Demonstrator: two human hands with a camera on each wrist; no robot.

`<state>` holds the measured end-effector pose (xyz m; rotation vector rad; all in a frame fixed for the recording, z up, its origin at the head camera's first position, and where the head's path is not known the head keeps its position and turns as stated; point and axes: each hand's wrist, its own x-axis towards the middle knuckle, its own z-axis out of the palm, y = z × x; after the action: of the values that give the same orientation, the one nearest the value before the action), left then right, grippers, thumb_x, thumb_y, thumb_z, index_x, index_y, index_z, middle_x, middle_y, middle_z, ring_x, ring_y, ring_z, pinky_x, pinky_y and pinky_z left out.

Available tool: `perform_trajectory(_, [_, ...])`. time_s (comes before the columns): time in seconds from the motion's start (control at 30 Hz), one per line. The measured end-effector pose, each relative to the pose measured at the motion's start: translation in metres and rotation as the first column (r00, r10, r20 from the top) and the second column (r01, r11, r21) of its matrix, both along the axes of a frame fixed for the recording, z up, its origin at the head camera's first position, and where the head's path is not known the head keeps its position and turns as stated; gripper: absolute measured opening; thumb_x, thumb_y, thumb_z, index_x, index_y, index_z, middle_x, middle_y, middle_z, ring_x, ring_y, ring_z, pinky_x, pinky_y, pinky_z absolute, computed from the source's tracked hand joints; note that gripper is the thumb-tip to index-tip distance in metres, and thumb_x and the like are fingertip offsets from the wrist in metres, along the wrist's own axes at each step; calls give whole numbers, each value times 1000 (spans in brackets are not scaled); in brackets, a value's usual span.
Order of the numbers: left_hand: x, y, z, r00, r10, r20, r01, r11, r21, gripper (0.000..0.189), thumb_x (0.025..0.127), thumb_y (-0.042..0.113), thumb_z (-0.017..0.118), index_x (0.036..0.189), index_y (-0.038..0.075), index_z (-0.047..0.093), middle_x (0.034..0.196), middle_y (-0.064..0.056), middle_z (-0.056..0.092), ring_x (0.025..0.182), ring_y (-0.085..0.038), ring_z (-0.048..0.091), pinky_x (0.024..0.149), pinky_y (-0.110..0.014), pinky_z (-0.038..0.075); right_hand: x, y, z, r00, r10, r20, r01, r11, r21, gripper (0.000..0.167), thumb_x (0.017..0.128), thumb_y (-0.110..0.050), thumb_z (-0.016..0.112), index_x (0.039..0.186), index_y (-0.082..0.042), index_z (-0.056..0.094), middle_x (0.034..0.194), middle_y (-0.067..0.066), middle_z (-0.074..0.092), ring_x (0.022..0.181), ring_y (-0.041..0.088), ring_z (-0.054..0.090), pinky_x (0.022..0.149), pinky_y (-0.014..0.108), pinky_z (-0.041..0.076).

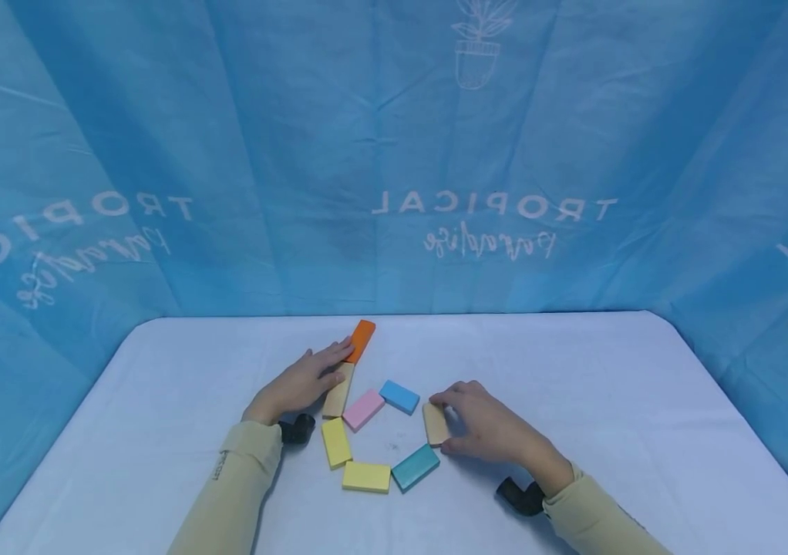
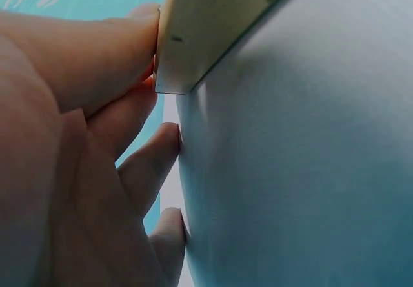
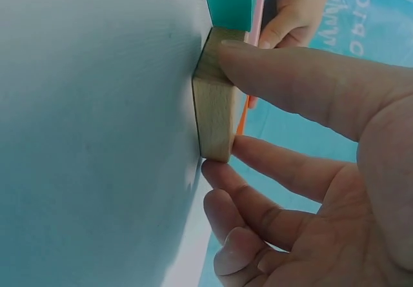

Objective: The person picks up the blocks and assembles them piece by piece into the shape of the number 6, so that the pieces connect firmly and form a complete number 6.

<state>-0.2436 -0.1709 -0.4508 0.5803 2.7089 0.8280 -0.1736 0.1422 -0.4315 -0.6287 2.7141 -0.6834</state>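
In the head view, my left hand rests over the left end of a row of flat blocks. Its fingertips touch an orange block, and its thumb lies on a plain wooden block; the left wrist view shows that thumb against the wooden block. With thumb and fingers at opposite ends, my right hand pinches another plain wooden block lying flat on the table. One end of this wooden block touches or nearly touches a teal block in the right wrist view.
A pink block and a blue block lie inside the curve. Two yellow blocks and the teal block continue it along the front. Beneath is a white-covered table, with a blue printed curtain around its back and sides.
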Motion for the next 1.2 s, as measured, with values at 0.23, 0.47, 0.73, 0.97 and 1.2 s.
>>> perform_trajectory(0.23, [-1, 0, 1, 1000, -9, -2, 9, 1000, 1, 56, 106, 23, 52, 158, 11, 33, 165, -8, 23, 152, -31, 20, 123, -55, 8, 0, -2, 0, 1000, 15, -8, -15, 1000, 10, 60, 81, -20, 85, 136, -9, 62, 134, 8, 60, 126, 28, 50, 106, 48, 46])
perform_trajectory(0.47, [0, 0, 1, 1000, -5, 2, 5, 1000, 3, 56, 106, 22, 52, 158, 12, 33, 165, -8, 24, 152, -31, 20, 123, -55, 8, 0, -3, -2, 1000, 26, -8, -26, 1000, -3, 59, 82, -18, 83, 136, -9, 62, 135, 7, 60, 127, 27, 51, 106, 48, 46])
perform_trajectory(0.73, [-1, 0, 2, 1000, -10, -4, 10, 1000, 2, 57, 106, 23, 52, 158, 11, 33, 165, -9, 23, 152, -32, 20, 123, -55, 8, -2, -3, -3, 1000, 28, -8, -28, 1000, -11, 59, 83, -18, 83, 137, -9, 62, 136, 7, 60, 128, 27, 50, 107, 48, 46])
perform_trajectory(0.97, [0, -2, 1, 1000, -22, -12, 22, 1000, 18, 56, 107, 23, 51, 158, 9, 33, 165, -9, 23, 152, -32, 20, 123, -56, 7, -4, -1, -3, 999, 35, 1, -35, 999, -38, 61, 81, -20, 85, 137, -10, 61, 135, 6, 61, 126, 26, 51, 106, 48, 46])
perform_trajectory(1.2, [-1, -1, 0, 999, -32, -14, 33, 999, 22, 55, 107, 23, 51, 158, 11, 34, 166, -9, 23, 152, -32, 20, 122, -57, 8, -5, 4, -4, 1000, 31, 0, -31, 998, -62, 61, 81, -21, 85, 136, -11, 62, 134, 5, 61, 125, 26, 52, 105, 48, 47])
